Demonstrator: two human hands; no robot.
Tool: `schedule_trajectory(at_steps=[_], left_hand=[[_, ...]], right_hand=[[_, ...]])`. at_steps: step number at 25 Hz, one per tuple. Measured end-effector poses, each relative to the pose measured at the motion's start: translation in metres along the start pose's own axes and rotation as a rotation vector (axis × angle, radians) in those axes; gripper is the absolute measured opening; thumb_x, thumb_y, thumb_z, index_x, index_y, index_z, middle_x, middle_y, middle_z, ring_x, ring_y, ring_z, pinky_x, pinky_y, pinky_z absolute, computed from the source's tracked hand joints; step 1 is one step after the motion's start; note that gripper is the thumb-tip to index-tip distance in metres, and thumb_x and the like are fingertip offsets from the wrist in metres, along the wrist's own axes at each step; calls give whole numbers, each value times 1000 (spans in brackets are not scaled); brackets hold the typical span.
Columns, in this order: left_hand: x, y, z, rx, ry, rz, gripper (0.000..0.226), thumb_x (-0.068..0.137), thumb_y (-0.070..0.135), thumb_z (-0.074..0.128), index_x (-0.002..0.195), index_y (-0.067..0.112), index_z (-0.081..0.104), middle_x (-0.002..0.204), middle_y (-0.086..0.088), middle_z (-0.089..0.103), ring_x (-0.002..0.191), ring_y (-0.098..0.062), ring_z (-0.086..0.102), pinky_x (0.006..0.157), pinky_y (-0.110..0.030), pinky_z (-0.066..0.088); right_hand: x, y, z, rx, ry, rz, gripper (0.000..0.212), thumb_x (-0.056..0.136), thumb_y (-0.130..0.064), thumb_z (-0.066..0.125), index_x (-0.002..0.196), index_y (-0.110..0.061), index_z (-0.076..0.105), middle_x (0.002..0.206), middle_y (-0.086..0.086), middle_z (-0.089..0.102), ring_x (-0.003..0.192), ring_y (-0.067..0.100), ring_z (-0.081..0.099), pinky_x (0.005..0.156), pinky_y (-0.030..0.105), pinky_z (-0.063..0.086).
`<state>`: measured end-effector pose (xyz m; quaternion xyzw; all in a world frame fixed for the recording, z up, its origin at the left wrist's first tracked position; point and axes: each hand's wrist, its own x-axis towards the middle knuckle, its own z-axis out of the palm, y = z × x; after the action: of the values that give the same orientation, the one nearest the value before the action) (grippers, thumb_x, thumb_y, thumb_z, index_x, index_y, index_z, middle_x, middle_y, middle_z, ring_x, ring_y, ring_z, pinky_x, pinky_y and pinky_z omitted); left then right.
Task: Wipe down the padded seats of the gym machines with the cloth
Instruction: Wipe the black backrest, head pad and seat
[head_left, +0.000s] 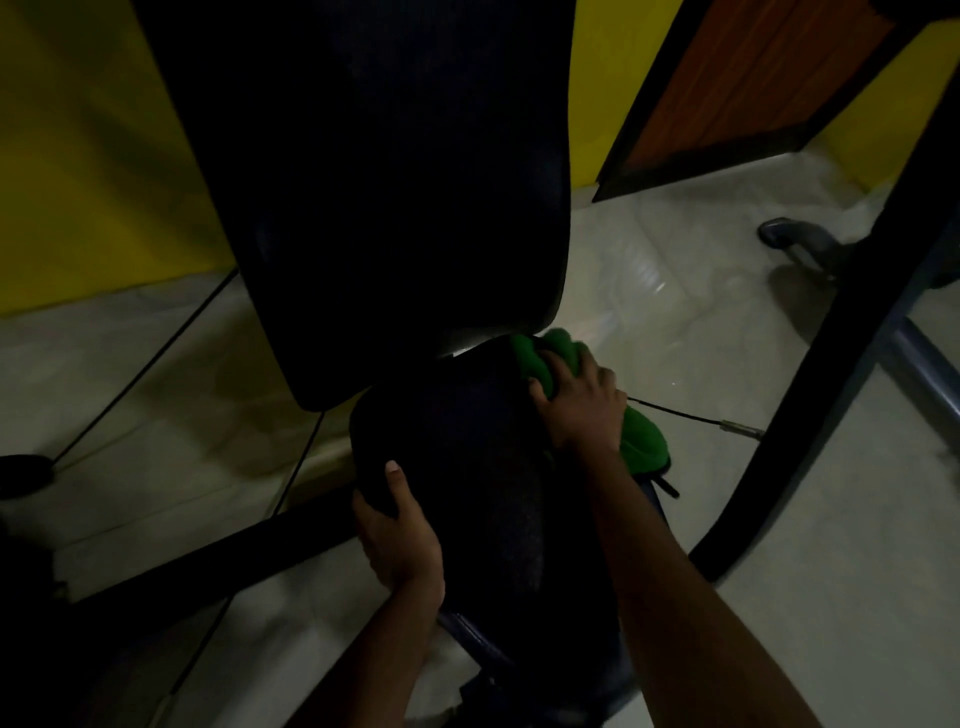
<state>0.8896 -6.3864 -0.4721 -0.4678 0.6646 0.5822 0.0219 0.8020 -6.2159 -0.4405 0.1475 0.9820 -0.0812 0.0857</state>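
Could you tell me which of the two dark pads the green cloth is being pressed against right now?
The lower seat pad, which the left hand grips; the right hand presses the cloth on its far right edge, not the tall backrest.

Gym room: dark padded machine seat (483, 467) and backrest (384, 171), metal frame bars (852, 332), tiled floor (675, 270), yellow walls (88, 156).

The room is dim. A yellow wall (78, 156) fills the 10 o'clock side and shows again at 1 o'clock. A brown wooden panel (753, 83) in a dark frame leans toward 1 o'clock. The floor (675, 270) is pale glossy tile with faint reflections. Thin black cables (150, 343) cross it at 9 o'clock. A dark metal frame bar (852, 332) slants down at 3 o'clock.
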Motion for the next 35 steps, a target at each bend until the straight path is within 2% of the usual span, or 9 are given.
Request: schedule_trajectory(at_steps=[4, 8, 11, 15, 19, 24, 28, 30, 35], left_hand=[[-5, 7, -3, 35, -19, -25, 67, 91, 56, 43, 141, 11, 38, 139, -17, 48, 121, -39, 50, 96, -45, 42], [-5, 12, -9, 7, -93, -25, 64, 94, 43, 47, 144, 6, 32, 145, -20, 39, 129, -37, 42, 101, -40, 37], [-15, 12, -20, -30, -183, -26, 64, 95, 39, 47, 147, 7, 27, 149, -19, 34, 133, -35, 39, 105, -40, 36], [-50, 4, -40, -54, -281, -47, 66, 94, 43, 47, 149, 18, 23, 153, -12, 28, 137, -31, 35, 111, -43, 33], [-101, 0, -56, 138, -324, 385, 60, 94, 32, 50, 147, 12, 28, 153, -10, 25, 139, -26, 30, 105, -31, 32], [-53, 21, -7, 659, -486, 979, 71, 86, 53, 25, 143, 13, 36, 152, -7, 32, 144, -23, 21, 117, -38, 8], [-4, 37, 29, 1069, -411, 1175, 72, 85, 54, 20, 139, 13, 45, 146, -12, 42, 139, -28, 34, 114, -50, 21], [0, 34, 35, 1152, -380, 1204, 66, 86, 52, 26, 135, 15, 50, 143, -12, 47, 135, -29, 40, 111, -51, 28], [2, 32, 36, 1182, -362, 1237, 62, 87, 50, 32, 138, 18, 47, 146, -8, 43, 137, -26, 37, 110, -47, 21]], right_hand=[[-74, -8, -2, -43, 6, 125, 50, 94, -48, 36, 142, -33, 33, 151, 12, 25, 127, 37, 33, 101, 47, 28], [-152, -27, 2, -50, 106, -34, 50, 79, -48, 39, 124, -32, 57, 133, 13, 54, 110, 38, 53, 90, 47, 43], [-182, 2, -4, -86, 33, -182, 51, 79, -49, 40, 126, -36, 53, 135, 7, 53, 111, 34, 54, 89, 45, 45], [-146, 39, -21, -5, -3, 29, 61, 83, -56, 23, 137, -34, 42, 146, 11, 38, 124, 37, 40, 94, 47, 36], [-143, 40, -23, 32, 42, 74, 56, 87, -52, 29, 139, -34, 37, 148, 12, 34, 124, 36, 39, 96, 46, 34], [-177, 57, -5, 56, 168, -32, 49, 83, -49, 38, 129, -35, 48, 137, 10, 51, 112, 37, 54, 92, 49, 44], [-119, 73, -10, 95, 48, 28, 62, 81, -60, 20, 137, -41, 38, 147, 7, 36, 118, 35, 44, 92, 47, 42], [-82, 77, -9, 111, -3, -74, 69, 76, -62, 12, 140, -43, 31, 151, 5, 27, 120, 34, 40, 93, 43, 40], [24, 43, -4, 20, -115, -385, 72, 75, -62, 11, 139, -41, 37, 152, 11, 27, 126, 37, 36, 99, 45, 34]])
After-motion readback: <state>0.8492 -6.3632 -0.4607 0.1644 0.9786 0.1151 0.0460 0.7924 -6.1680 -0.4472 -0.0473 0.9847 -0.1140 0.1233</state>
